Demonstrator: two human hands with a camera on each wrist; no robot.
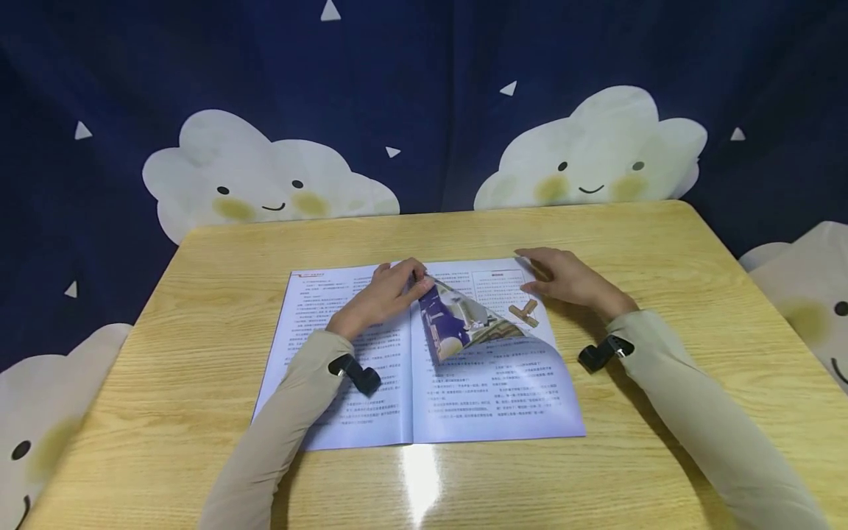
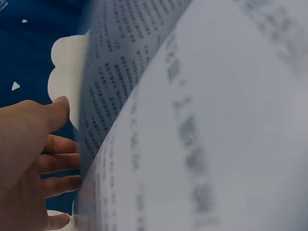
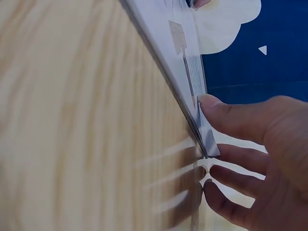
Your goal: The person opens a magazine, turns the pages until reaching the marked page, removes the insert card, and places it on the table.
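An open magazine (image 1: pixel 457 401) lies on the table, its right-hand page (image 1: pixel 470 320) lifted and curled over at the top, showing a purple picture on its reverse. My left hand (image 1: pixel 387 294) is at the upper end of the curled page, near the spine. In the left wrist view, its thumb stands apart from the fingers (image 2: pixel 62 163), whose tips meet the page edge. My right hand (image 1: pixel 573 280) is at the magazine's upper right corner. The right wrist view shows its thumb (image 3: pixel 226 113) at the pages' edge and the fingers loosely bent beside the corner.
The wooden table (image 1: pixel 159 353) extends around the magazine. Behind it hangs a dark blue curtain (image 1: pixel 430 88) with smiling clouds and small white triangles. Black wrist cameras are strapped over both light sleeves (image 1: pixel 682 390).
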